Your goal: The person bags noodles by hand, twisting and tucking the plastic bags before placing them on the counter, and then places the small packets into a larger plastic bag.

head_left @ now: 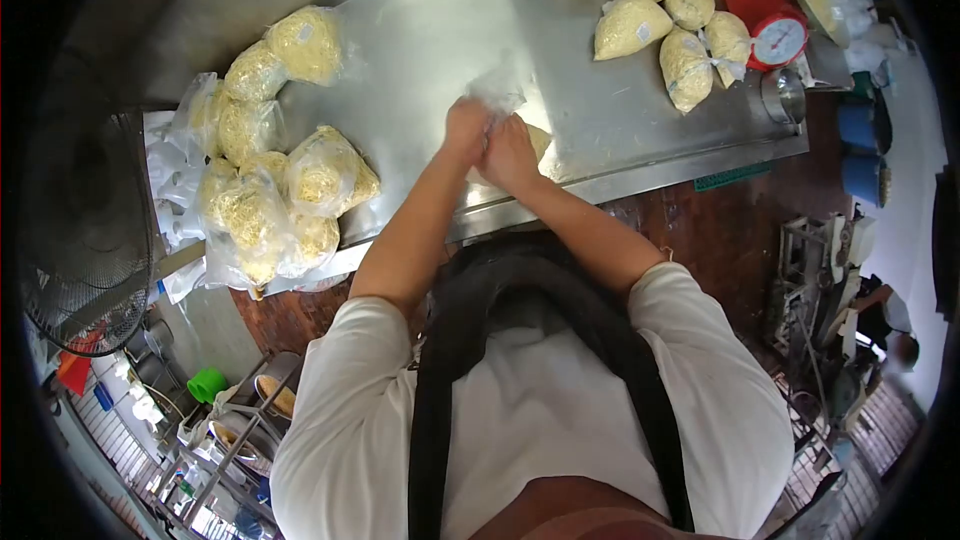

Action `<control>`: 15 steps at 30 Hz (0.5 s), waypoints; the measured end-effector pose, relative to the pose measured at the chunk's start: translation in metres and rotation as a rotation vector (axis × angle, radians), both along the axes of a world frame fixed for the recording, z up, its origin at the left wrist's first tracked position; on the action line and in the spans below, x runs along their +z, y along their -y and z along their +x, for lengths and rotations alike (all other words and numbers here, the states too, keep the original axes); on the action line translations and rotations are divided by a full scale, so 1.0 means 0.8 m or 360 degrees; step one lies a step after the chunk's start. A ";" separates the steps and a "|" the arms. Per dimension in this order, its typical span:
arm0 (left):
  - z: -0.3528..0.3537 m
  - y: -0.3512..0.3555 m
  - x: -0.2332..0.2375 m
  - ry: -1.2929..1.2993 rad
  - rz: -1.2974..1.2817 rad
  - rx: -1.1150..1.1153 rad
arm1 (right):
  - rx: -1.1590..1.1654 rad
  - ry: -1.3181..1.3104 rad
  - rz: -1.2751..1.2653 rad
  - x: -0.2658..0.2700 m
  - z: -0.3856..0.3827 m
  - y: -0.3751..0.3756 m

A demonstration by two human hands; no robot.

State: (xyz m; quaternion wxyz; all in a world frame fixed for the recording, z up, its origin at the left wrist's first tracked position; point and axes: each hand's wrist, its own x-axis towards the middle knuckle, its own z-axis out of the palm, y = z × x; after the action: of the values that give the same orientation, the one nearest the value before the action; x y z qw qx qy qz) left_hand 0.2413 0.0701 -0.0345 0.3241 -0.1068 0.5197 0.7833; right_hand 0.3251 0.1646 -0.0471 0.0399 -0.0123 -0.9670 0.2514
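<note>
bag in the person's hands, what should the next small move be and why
Probably pull the neck of the bag snug with both hands: the left hand and right hand are close together at its gathered neck, and loose clear plastic sticks out beyond them. Whether a knot is already there is hidden by the fingers.

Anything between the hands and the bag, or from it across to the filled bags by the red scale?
No gap to block: left hand and right hand are already on the bag. From there to the filled bags by the red scale, nothing visible stands on the steel tabletop.
</note>
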 end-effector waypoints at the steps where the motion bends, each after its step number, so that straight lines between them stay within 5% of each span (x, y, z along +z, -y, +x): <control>1: 0.006 0.013 0.005 -0.0132 0.0126 -0.0129 | 0.0024 0.0011 -0.0026 0.000 -0.003 -0.009; 4: 0.101 0.076 0.033 0.0010 -0.0036 0.0103 | -0.0361 0.0476 -0.1993 0.022 -0.019 -0.048; 8: 0.121 0.047 0.060 0.0854 -0.0014 0.0312 | -0.0978 0.0570 -0.2269 0.069 -0.005 -0.016; 9: 0.078 0.048 0.025 0.0712 0.0118 0.0293 | -0.0632 0.0490 -0.1907 0.039 0.002 -0.009; 10: 0.049 0.037 0.074 0.0080 0.0111 0.0252 | -0.0269 0.0154 -0.1330 0.125 0.008 0.000; 12: -0.015 0.066 0.115 -0.0048 0.0337 0.0101 | 0.0167 -0.0552 -0.0492 0.186 -0.006 -0.008; 15: 0.013 0.055 0.165 0.0036 0.0139 -0.0244 | 0.0099 -0.0224 0.0118 0.277 -0.013 -0.027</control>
State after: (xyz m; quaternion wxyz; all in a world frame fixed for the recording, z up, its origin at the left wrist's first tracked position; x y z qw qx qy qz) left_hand 0.2513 0.0259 0.0977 0.3934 -0.0614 0.4880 0.7767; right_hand 0.3148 0.1865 0.1748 0.1002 0.0368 -0.9704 0.2168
